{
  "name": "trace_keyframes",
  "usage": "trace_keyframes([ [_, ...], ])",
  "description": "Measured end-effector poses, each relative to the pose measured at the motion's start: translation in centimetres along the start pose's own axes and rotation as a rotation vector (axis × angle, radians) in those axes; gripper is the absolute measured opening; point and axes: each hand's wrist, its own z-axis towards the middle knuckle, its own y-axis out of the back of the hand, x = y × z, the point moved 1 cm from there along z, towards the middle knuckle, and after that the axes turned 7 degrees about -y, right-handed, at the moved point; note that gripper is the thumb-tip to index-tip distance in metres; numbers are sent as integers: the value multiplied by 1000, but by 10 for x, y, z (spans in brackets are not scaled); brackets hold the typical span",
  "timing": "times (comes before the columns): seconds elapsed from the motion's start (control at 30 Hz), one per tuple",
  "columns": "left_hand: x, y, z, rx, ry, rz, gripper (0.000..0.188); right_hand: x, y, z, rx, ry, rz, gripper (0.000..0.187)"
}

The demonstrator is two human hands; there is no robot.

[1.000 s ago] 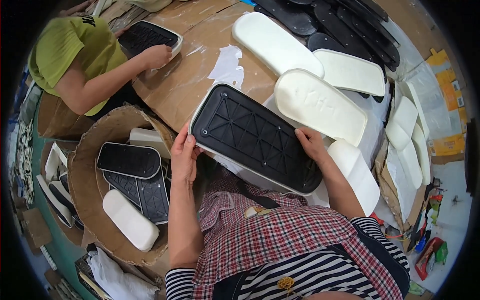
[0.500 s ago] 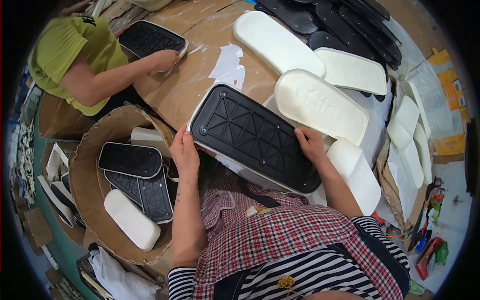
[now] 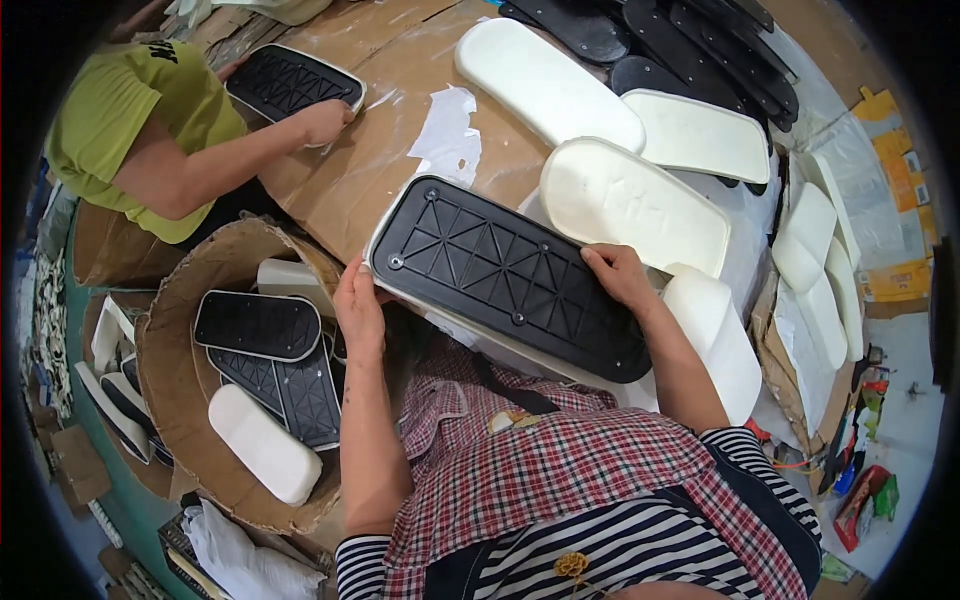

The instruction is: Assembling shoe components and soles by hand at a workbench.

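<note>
Between my two hands is a long padded panel (image 3: 490,270) with a ribbed black plastic back facing up and a pale rim of foam around it. My left hand (image 3: 360,305) grips its left end, fingers bent round the edge. At the far right edge my right hand (image 3: 617,272) holds on, the thumb lying over the black back. The panel slants down to the right above my lap. Just beyond it lie cream foam pads (image 3: 635,205), one partly overlapped by the panel's neighbourhood of pads, and a long white pad (image 3: 550,85).
A round cardboard bin (image 3: 165,350) at my left holds several finished-looking panels and a white pad (image 3: 265,443). Black plastic boards (image 3: 690,50) are piled at the far right. Across the cardboard-covered table (image 3: 345,190), a person in a yellow-green shirt (image 3: 150,130) handles a similar panel (image 3: 295,82).
The panel in my hands has tilted slightly, its near side edge showing more. My right hand has shifted a little to the left and up along the panel's edge.
</note>
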Motion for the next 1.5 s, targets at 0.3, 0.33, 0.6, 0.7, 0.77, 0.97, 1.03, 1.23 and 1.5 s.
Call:
trace_keyframes([
  [0.3,-13,-9,0,-39,136,-195,36,7,-11,-10,-152,55,-69,26],
  [0.33,-12,-11,0,-15,59,-166,35,8,-11,-11,-166,69,-76,25],
  [0.6,-10,19,48,-92,-33,-251,28,41,-17,-21,-201,264,-24,26],
  [0.7,-24,43,92,-94,27,-269,27,36,-16,-6,-438,551,-94,35],
  [0.77,-19,53,103,-94,88,-224,32,16,-5,2,-366,422,-4,34],
  [0.97,9,59,92,-134,-181,806,65,-34,-17,-25,-93,33,181,37],
  [1.03,-3,10,67,7,-427,809,59,-54,-21,-42,-12,-99,287,39],
  [1.23,-28,-131,-45,763,-756,812,57,-39,-46,-64,392,-247,820,72],
  [1.5,-25,-147,-54,1025,-654,1105,81,-43,-58,-51,435,-178,914,79],
])
